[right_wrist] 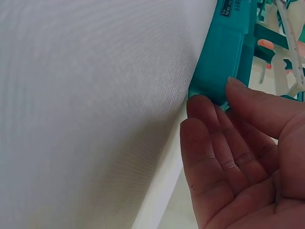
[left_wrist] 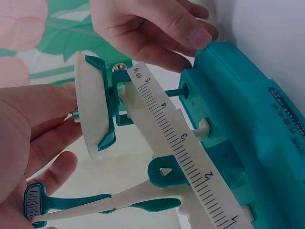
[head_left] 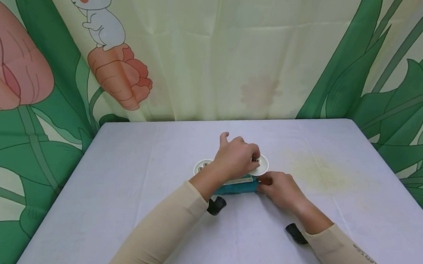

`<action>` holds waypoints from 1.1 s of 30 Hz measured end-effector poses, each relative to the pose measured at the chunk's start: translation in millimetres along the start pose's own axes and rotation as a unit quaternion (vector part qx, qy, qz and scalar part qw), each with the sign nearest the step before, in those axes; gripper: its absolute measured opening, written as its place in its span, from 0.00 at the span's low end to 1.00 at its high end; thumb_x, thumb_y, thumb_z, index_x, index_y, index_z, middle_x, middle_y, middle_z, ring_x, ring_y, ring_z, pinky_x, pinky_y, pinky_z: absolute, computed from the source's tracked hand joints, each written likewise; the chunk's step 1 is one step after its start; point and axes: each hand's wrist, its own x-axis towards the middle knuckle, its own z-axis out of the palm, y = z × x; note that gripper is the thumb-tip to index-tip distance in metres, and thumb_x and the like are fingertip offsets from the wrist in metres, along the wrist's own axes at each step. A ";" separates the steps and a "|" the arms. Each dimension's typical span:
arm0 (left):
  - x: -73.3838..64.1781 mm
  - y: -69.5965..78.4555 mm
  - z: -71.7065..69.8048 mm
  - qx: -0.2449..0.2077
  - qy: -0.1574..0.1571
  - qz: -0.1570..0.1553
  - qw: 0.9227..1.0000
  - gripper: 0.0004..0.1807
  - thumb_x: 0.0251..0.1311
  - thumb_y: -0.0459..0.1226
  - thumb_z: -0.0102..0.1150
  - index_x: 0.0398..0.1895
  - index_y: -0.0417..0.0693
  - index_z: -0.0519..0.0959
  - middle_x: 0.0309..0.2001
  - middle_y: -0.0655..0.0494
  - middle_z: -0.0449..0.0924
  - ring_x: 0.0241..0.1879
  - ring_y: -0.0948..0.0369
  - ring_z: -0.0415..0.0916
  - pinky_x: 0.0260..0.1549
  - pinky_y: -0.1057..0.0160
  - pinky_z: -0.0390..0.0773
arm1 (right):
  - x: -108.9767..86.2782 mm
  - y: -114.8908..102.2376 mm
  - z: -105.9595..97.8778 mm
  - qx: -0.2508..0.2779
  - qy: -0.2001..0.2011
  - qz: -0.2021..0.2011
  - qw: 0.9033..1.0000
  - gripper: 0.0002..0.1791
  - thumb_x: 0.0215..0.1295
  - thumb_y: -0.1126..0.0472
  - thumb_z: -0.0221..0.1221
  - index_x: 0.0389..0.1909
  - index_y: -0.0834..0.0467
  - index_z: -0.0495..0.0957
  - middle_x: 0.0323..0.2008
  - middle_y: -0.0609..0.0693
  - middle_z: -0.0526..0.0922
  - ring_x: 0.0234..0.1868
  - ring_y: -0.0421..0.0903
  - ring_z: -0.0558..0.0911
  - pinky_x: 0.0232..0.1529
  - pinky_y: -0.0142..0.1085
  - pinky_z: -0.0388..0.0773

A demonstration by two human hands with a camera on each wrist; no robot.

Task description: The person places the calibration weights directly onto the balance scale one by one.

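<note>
A teal balance scale (head_left: 238, 187) stands on the table, with a white ruled beam (left_wrist: 183, 145) and two white pans. My left hand (head_left: 237, 157) reaches across it to the right-hand pan (head_left: 263, 166). Between thumb and fingertips it pinches a small shiny metal weight (left_wrist: 75, 115) at that pan. Small metal pieces (head_left: 203, 165) lie in the left-hand pan (head_left: 196, 167), partly behind my wrist. My right hand (head_left: 281, 188) grips the right end of the teal base (right_wrist: 221, 62), thumb on one side and index finger on the other.
A white cloth covers the table (head_left: 176, 231). Behind it hangs a curtain (head_left: 216, 59) printed with leaves, a flower and a rabbit on a carrot. Black wrist devices (head_left: 216, 206) hang below both wrists, low over the cloth.
</note>
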 end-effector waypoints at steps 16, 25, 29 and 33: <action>-1.4 0.8 -4.5 -0.001 -0.010 -0.010 1.000 0.12 0.67 0.49 0.61 0.51 0.65 0.84 0.42 0.71 0.84 0.52 0.63 0.72 0.66 0.36 0.49 | -0.4 -2.3 -1.7 0.000 0.000 0.006 1.000 0.13 0.61 0.64 0.67 0.47 0.62 0.85 0.37 0.49 0.88 0.44 0.52 0.84 0.46 0.49 0.78; -2.4 3.0 -5.4 0.003 -0.001 -0.001 1.000 0.10 0.68 0.45 0.62 0.49 0.64 0.85 0.41 0.70 0.85 0.51 0.63 0.71 0.65 0.34 0.49 | -0.5 -1.5 -1.1 0.002 0.001 0.000 1.000 0.13 0.61 0.64 0.67 0.46 0.62 0.85 0.38 0.50 0.88 0.45 0.53 0.84 0.47 0.50 0.78; -2.7 3.7 -4.9 0.010 0.003 0.001 1.000 0.09 0.67 0.45 0.62 0.49 0.63 0.85 0.40 0.70 0.85 0.50 0.62 0.71 0.65 0.34 0.49 | -0.5 -1.0 -0.7 0.003 0.002 -0.001 1.000 0.13 0.60 0.64 0.67 0.46 0.62 0.86 0.38 0.50 0.88 0.46 0.54 0.84 0.47 0.51 0.78; -3.1 3.8 -4.6 0.014 0.007 -0.001 1.000 0.09 0.67 0.45 0.62 0.48 0.63 0.85 0.39 0.70 0.85 0.50 0.62 0.72 0.65 0.34 0.49 | -0.1 -0.6 -0.3 0.004 0.001 -0.001 1.000 0.13 0.60 0.64 0.67 0.46 0.63 0.85 0.38 0.51 0.88 0.46 0.54 0.84 0.48 0.51 0.78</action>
